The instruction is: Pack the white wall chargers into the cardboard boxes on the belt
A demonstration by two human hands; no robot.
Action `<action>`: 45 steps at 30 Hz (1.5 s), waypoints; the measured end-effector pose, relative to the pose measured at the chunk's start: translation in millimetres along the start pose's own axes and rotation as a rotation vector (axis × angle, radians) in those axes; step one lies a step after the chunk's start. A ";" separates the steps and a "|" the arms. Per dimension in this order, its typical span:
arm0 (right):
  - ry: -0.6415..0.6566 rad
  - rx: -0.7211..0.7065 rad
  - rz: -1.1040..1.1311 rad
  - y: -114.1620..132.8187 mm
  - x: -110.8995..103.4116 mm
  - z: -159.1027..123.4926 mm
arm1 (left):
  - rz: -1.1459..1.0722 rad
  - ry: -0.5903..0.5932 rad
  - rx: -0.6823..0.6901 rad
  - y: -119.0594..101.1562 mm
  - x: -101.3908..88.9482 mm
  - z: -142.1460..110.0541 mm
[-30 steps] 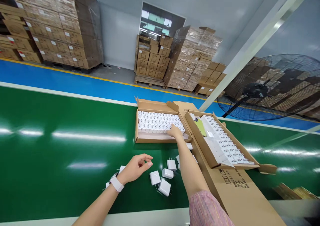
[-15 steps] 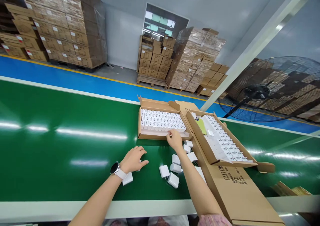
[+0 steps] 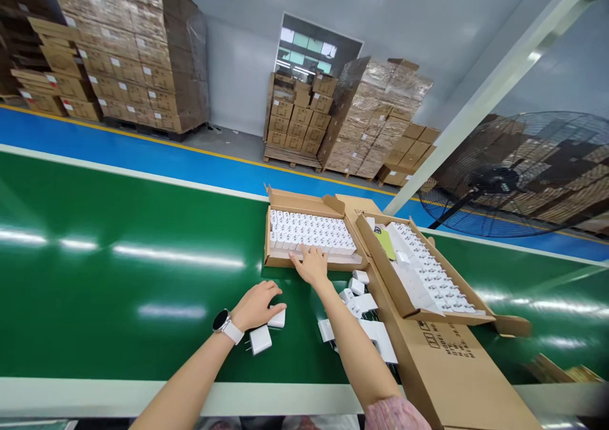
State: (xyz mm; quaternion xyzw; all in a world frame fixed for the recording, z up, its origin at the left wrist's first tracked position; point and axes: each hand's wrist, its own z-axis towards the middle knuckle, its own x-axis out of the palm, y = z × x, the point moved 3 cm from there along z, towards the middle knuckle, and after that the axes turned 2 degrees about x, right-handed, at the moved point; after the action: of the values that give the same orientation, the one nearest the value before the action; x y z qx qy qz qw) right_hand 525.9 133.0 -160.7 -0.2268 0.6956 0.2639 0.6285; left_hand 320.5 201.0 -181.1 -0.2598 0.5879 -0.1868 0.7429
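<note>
My left hand (image 3: pixel 257 304) rests low over the green surface, fingers apart and slightly curved. Beside its thumb lies a white plug-in charger (image 3: pixel 276 318), partly covered by the hand. Another white charger (image 3: pixel 260 340), prongs to the left, sits just below my palm. My right hand (image 3: pixel 311 266) reaches over the front wall of an open carton (image 3: pixel 280 262). Its fingers are spread, with the tips at the front row of white chargers (image 3: pixel 311 228) standing in rows, and I see nothing gripped. Loose chargers (image 3: pixel 366 303) lie around my right forearm, which hides some of them.
A second open carton (image 3: pixel 404 303) with chargers, paper and a green card sits at right on a flat brown carton (image 3: pixel 451 379). Behind the green conveyor belt (image 3: pixel 118 303) are stacked boxes (image 3: pixel 299 119), a slanted white post (image 3: pixel 476 113) and a large fan (image 3: pixel 495 179).
My right hand has moved left along the carton's front and its fingers have spread. The chargers by my left hand now lie farther right, and the loose ones by my right forearm are arranged differently.
</note>
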 end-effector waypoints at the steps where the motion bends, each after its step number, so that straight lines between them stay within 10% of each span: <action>1: 0.004 0.031 -0.008 -3.8 0.1 -0.8 | 0.004 0.002 0.003 -0.4 0.3 -0.2; 32: -0.042 0.226 0.090 -85.1 -26.9 6.9 | -0.014 0.065 0.072 -10.3 4.4 -3.2; 37: -0.044 0.099 0.149 -104.0 -28.0 -43.9 | 0.047 0.105 0.097 -36.7 23.6 -10.2; 42: 0.067 -0.391 0.253 -100.9 5.9 -138.8 | 0.107 0.212 0.121 -71.4 51.0 -14.7; 45: -0.004 -0.375 0.255 -88.5 23.6 -171.3 | 0.040 0.218 0.101 -72.4 47.6 -15.2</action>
State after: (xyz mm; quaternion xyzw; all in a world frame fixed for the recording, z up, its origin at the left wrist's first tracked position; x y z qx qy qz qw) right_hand 451.4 -45.5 -179.4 -0.2493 0.6562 0.4664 0.5383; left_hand 319.2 113.2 -176.9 -0.1885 0.6600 -0.2287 0.6903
